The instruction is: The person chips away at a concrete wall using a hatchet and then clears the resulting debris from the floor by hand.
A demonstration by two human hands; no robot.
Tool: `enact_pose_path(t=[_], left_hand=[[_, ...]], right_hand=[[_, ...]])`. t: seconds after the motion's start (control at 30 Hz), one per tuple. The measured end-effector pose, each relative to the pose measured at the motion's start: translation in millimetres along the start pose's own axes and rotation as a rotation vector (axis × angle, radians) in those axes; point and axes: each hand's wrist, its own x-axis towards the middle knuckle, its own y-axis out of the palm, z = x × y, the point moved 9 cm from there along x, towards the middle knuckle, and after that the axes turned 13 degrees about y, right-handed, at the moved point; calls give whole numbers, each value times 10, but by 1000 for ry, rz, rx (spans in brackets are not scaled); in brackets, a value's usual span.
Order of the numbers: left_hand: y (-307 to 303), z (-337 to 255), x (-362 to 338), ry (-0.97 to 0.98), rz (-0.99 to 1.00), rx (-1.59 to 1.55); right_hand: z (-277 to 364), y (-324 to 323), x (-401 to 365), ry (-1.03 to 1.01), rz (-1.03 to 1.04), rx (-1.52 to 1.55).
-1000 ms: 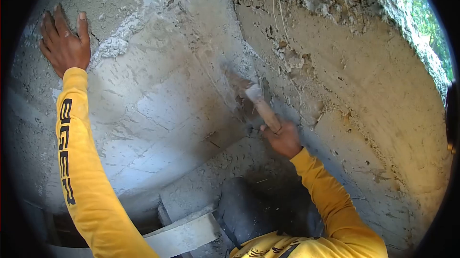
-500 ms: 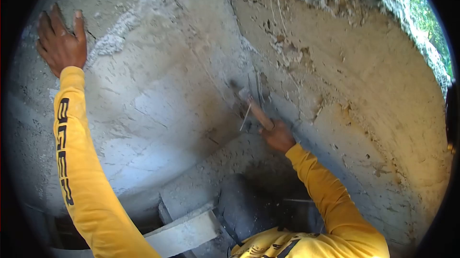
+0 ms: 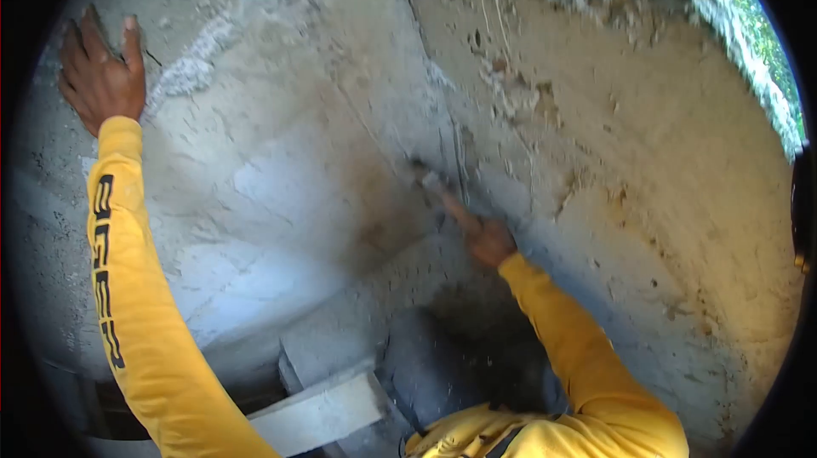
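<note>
My left hand (image 3: 104,75) lies flat on the rough concrete surface (image 3: 281,168) at the upper left, fingers spread. My right hand (image 3: 491,243) is closed around the wooden handle of a brush (image 3: 451,204). The brush points up and left, with a grey band and a dark tip, all blurred. Its tip is at the concrete, close to the corner where two faces meet. A dark smudged patch shows on the surface around it. Both my arms wear yellow sleeves.
A curved, pitted wall (image 3: 630,160) rises on the right, with a ragged edge above. Below stands a pale beam (image 3: 332,415) beside a concrete block (image 3: 328,343). My dark-clothed leg (image 3: 425,369) is near the beam. Green foliage (image 3: 757,32) shows at the upper right.
My right hand and the brush have shifted slightly down and left. The thin pale strip seen beside the handle earlier no longer shows. My left hand stays on the concrete.
</note>
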Motion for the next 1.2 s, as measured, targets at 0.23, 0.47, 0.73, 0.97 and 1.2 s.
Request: enact_pose_path(t=[0.23, 0.47, 0.73, 0.97, 1.2], left_hand=[[111, 140, -60, 11, 42, 74], [244, 255, -98, 27, 132, 175], [75, 43, -70, -120, 182, 40], [85, -81, -211, 194, -99, 264], [122, -2, -171, 8, 6, 142]], right_hand=[[1128, -1525, -621, -166, -177, 385], [966, -1128, -622, -202, -203, 536], [544, -555, -498, 108, 29, 196], [1200, -1368, -757, -350, -354, 351], [182, -137, -409, 140, 3, 2]])
